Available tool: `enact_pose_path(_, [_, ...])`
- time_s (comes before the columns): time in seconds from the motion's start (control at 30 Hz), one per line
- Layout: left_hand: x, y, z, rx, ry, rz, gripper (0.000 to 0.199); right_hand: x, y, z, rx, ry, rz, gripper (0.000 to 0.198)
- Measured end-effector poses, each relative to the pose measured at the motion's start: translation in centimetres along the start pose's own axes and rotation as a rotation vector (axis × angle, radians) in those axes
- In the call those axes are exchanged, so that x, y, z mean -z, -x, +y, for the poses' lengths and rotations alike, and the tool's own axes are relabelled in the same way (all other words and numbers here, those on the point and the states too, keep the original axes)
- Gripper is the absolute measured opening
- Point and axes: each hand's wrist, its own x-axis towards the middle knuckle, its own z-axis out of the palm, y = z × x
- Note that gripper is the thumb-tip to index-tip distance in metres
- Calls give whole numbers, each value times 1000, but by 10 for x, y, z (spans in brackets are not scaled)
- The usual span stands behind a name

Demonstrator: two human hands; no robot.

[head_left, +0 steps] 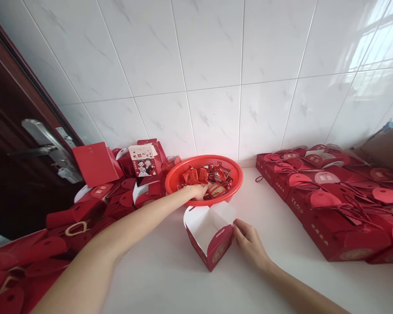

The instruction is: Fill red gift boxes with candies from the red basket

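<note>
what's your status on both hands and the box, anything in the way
Left fingers down among packets in basket. Right fingers at box's right edge. Box upright, top open. Basket's near rim between left fingers and box.

On our tabletop (pixel 144 274), a box (pixel 216 245) stands just before the basket (pixel 238 174), with packets (pixel 217 189) in it and the wall (pixel 212 117) behind. Our left hand (pixel 197 192) reaches into the basket; our right hand (pixel 249 240) is at the box's right side. Rows of boxes (pixel 296 206) lie to our right, a pile of boxes (pixel 75 213) to our left, the door (pixel 13 100) beyond the pile.
</note>
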Motion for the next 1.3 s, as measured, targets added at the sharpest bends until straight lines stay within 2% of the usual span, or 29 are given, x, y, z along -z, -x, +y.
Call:
enact_pose_path(0.2, [11, 10, 12, -22, -77, -49, 51, -1, 1, 0, 3, -2, 5, 35])
enact_pose_path(0.33, [16, 10, 12, -59, -18, -29, 43, -1, 1, -1, 2, 3, -3, 35])
enact_pose_path(0.4, [18, 5, 6, -121, 129, -23, 43, 0, 1, -2, -3, 10, -2, 34])
enact_pose_path(0.47, [21, 0, -2, -145, 389, -23, 43, 0, 1, -3, -12, 12, -6, 34])
enact_pose_path(0.57, [25, -4, -13, -74, 822, 33, 46, 1, 0, -3, -18, 9, -19, 35])
enact_pose_path(0.67, [30, -6, -22, -19, 1017, 114, 44, 1, -1, -2, -13, 5, -25, 35])
enact_pose_path(0.77, [35, -8, -31, -23, 919, 222, 35, 1, -1, -2, -12, 6, -24, 35])
enact_pose_path(0.87, [38, -12, -40, 25, 648, 318, 28, 1, -1, -2, -17, 4, -33, 34])
enact_pose_path(0.97, [39, -15, -41, 96, 429, 461, 44, 1, -1, -2, -9, 3, -30, 34])
enact_pose_path(1.03, [40, -14, -34, 38, 355, 584, 47, 1, -1, -2, -4, 6, -24, 35])
enact_pose_path(1.07, [39, -13, -29, -26, 336, 597, 42, 1, -1, -1, -5, 9, -24, 35])
enact_pose_path(1.1, [39, -12, -21, -104, 323, 551, 36, 1, -1, -1, -6, 10, -24, 35])
enact_pose_path(1.17, [38, -10, -4, -276, 285, 322, 30, 1, 0, -1, -10, 9, -29, 35])
enact_pose_path(1.23, [34, -10, 13, -402, 185, 87, 40, 1, 0, -1, -13, 6, -33, 35])
enact_pose_path(1.3, [30, -11, 27, -442, 62, 33, 49, 1, 0, -1, -13, 6, -34, 34])
